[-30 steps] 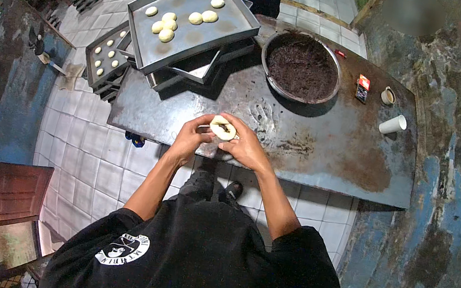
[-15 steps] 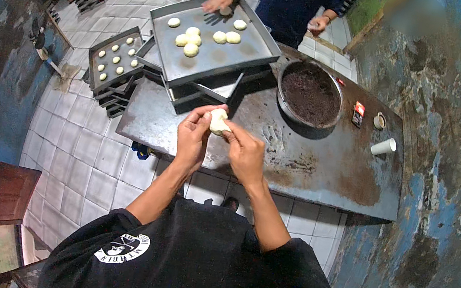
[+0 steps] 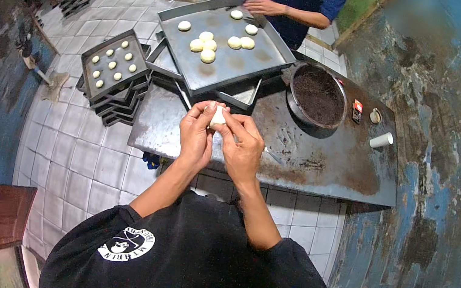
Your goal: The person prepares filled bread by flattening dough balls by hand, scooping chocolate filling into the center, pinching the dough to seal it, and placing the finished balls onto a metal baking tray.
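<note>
Left hand [image 3: 195, 136] and right hand [image 3: 242, 146] raised together over metal tabletop [image 3: 313, 165]. Fingers [image 3: 206, 116] of both hands pinched around one pale dough piece [image 3: 218, 118], held between fingertips. Beyond fingers: tray [image 3: 256, 65] with dough rounds [image 3: 209, 48]. Right of fingers: bowl of dark filling [image 3: 318, 95], white cup [image 3: 381, 140].

Dough piece [image 3: 218, 118] sits between left hand [image 3: 196, 138] and right hand [image 3: 243, 148], above the counter [image 3: 326, 161]. Behind it lies the baking tray [image 3: 221, 59] carrying dough rounds [image 3: 208, 55]; the bowl [image 3: 318, 96] stands right of it.
</note>
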`<control>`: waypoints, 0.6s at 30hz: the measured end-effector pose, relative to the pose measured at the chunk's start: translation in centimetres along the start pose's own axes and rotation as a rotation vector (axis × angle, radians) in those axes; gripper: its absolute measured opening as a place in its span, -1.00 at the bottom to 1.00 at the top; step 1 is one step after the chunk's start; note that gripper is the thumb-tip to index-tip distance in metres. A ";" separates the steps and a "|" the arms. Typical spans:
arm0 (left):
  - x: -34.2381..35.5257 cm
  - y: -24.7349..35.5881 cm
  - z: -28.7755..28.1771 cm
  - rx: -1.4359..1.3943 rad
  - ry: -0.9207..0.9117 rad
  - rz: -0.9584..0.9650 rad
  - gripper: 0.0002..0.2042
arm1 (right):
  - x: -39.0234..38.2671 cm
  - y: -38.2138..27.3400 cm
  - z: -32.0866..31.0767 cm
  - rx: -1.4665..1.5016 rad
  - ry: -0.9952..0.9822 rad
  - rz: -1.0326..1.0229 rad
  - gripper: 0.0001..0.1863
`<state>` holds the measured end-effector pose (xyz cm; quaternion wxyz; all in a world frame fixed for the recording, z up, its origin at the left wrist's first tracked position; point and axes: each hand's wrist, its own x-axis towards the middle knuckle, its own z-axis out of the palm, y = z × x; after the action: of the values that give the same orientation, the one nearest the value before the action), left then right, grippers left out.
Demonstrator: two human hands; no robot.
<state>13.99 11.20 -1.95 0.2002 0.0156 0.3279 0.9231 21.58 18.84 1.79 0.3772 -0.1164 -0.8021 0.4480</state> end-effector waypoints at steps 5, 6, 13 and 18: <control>0.2 0.9 0.6 0.044 -0.173 -0.006 -0.70 | 1.5 1.8 -0.7 -0.111 0.095 -0.152 -0.77; 0.2 1.0 0.7 0.028 -0.297 -0.002 -0.68 | 1.8 1.6 -1.4 0.277 -0.002 0.196 -0.81; -0.5 0.1 3.7 0.009 -0.471 -0.084 -0.74 | 2.7 1.8 -5.6 0.393 -0.159 0.375 -0.85; -1.2 -3.0 4.1 0.175 -0.103 -0.316 -0.75 | 2.1 2.3 -8.4 -0.029 -0.117 0.037 -0.71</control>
<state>16.83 15.28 -0.40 0.3570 0.0288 0.3948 0.8461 25.76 26.57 3.60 0.3195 -0.1101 -0.8270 0.4492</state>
